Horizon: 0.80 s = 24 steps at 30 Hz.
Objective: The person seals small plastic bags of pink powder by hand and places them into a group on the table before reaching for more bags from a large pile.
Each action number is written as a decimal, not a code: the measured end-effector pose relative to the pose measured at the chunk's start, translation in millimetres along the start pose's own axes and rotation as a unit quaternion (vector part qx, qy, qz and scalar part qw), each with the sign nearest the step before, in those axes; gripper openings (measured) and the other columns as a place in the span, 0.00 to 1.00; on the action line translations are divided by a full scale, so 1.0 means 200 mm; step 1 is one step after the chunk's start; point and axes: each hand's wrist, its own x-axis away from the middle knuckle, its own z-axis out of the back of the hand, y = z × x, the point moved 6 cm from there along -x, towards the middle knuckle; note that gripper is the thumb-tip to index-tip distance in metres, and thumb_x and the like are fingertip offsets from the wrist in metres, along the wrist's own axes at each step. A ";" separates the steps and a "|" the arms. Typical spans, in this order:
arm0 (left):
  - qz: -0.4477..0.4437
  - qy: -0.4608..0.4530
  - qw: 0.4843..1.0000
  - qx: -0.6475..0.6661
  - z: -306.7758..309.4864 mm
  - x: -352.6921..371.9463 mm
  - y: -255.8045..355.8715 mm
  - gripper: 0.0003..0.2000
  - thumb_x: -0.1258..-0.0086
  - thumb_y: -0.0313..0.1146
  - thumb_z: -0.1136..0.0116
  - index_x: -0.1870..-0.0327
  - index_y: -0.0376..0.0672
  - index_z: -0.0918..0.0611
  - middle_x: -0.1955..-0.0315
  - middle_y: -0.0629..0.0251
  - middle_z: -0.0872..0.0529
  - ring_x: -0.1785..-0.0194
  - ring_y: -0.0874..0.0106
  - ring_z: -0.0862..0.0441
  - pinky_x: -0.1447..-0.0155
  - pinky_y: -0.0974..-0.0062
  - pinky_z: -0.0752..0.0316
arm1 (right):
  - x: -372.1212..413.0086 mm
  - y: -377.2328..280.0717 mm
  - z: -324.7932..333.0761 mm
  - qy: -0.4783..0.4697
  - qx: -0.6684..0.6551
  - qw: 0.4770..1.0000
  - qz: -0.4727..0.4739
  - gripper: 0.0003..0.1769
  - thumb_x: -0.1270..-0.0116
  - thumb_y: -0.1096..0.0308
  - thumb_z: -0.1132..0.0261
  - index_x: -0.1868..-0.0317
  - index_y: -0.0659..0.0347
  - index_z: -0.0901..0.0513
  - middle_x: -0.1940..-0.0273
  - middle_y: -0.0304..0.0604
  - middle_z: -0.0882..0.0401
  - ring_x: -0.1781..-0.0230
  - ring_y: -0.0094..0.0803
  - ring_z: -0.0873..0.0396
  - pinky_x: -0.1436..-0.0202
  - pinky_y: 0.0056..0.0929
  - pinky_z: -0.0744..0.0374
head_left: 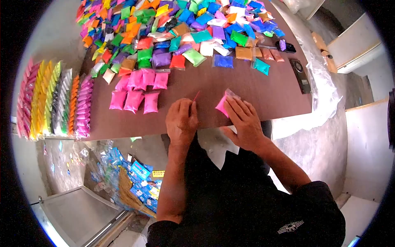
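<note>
Near the front edge of the brown table, my left hand has its fingers pinched round a thin red stick that points up and away. My right hand lies with its fingers stretched out over a pink packet, covering its right part; the packet's clear top edge shows above the fingers. Left of my left hand, several pink packets lie in rows on the table.
A large pile of coloured packets covers the table's far side. Strips of packets stand at the left edge. A dark device lies at the right edge. Below are a straw broom and blue wrappers.
</note>
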 end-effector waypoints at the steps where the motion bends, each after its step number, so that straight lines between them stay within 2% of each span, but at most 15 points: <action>1: 0.000 0.002 1.000 0.000 0.00 -0.01 0.00 0.06 0.33 0.25 0.31 0.61 0.40 0.18 0.62 0.56 0.13 0.56 0.54 0.14 0.52 0.59 0.19 | 0.01 0.01 0.01 0.000 0.001 1.000 0.001 0.39 0.28 0.46 0.33 0.28 0.67 0.26 0.24 0.55 0.31 0.22 0.50 0.34 0.20 0.53 0.39; 4: -0.013 -0.007 1.000 0.015 -0.01 -0.01 0.00 0.05 0.32 0.25 0.31 0.61 0.39 0.16 0.62 0.55 0.12 0.59 0.53 0.13 0.54 0.60 0.18 | -0.02 0.04 0.01 -0.006 -0.012 1.000 -0.004 0.39 0.28 0.46 0.33 0.28 0.68 0.27 0.24 0.56 0.31 0.22 0.50 0.34 0.20 0.53 0.39; 6: 0.010 -0.001 1.000 0.001 -0.02 0.01 -0.01 0.05 0.33 0.24 0.31 0.61 0.39 0.17 0.62 0.55 0.12 0.59 0.54 0.14 0.54 0.60 0.18 | -0.10 0.04 -0.01 0.007 -0.022 0.999 0.021 0.39 0.28 0.46 0.33 0.28 0.68 0.27 0.23 0.56 0.32 0.21 0.50 0.35 0.20 0.52 0.39; 13: -0.012 -0.015 1.000 0.000 -0.02 -0.01 -0.01 0.05 0.33 0.23 0.31 0.61 0.39 0.17 0.62 0.55 0.12 0.60 0.55 0.13 0.55 0.61 0.18 | -0.02 0.05 -0.01 -0.002 -0.007 1.000 0.021 0.39 0.28 0.46 0.32 0.28 0.67 0.26 0.24 0.55 0.30 0.23 0.49 0.33 0.20 0.52 0.39; 17: -0.012 0.015 1.000 0.008 -0.01 -0.01 0.00 0.05 0.32 0.24 0.31 0.61 0.38 0.17 0.63 0.55 0.12 0.60 0.55 0.13 0.55 0.61 0.18 | -0.10 0.02 -0.01 0.018 -0.012 0.999 0.031 0.39 0.29 0.46 0.32 0.27 0.66 0.27 0.24 0.55 0.30 0.22 0.49 0.35 0.20 0.53 0.40; 20: -0.019 0.023 0.999 0.014 0.01 -0.01 0.01 0.06 0.33 0.23 0.31 0.61 0.39 0.18 0.63 0.56 0.13 0.60 0.55 0.14 0.55 0.61 0.18 | -0.11 0.01 0.02 0.001 0.000 0.999 0.036 0.40 0.29 0.46 0.32 0.28 0.68 0.27 0.24 0.56 0.32 0.22 0.51 0.35 0.21 0.54 0.39; 22: -0.020 0.028 0.999 0.014 0.01 0.00 0.01 0.07 0.34 0.23 0.31 0.61 0.39 0.19 0.63 0.57 0.14 0.59 0.55 0.15 0.55 0.61 0.19 | -0.11 0.01 0.06 -0.004 -0.013 1.000 0.021 0.40 0.29 0.49 0.31 0.27 0.69 0.28 0.23 0.59 0.33 0.22 0.55 0.36 0.21 0.54 0.39; 24: -0.014 0.003 1.000 0.006 -0.01 0.01 -0.01 0.06 0.33 0.25 0.31 0.61 0.40 0.19 0.62 0.58 0.14 0.58 0.56 0.15 0.54 0.60 0.19 | -0.12 0.01 0.12 0.011 -0.010 1.000 0.016 0.40 0.29 0.49 0.31 0.27 0.70 0.27 0.23 0.60 0.34 0.22 0.56 0.36 0.21 0.54 0.39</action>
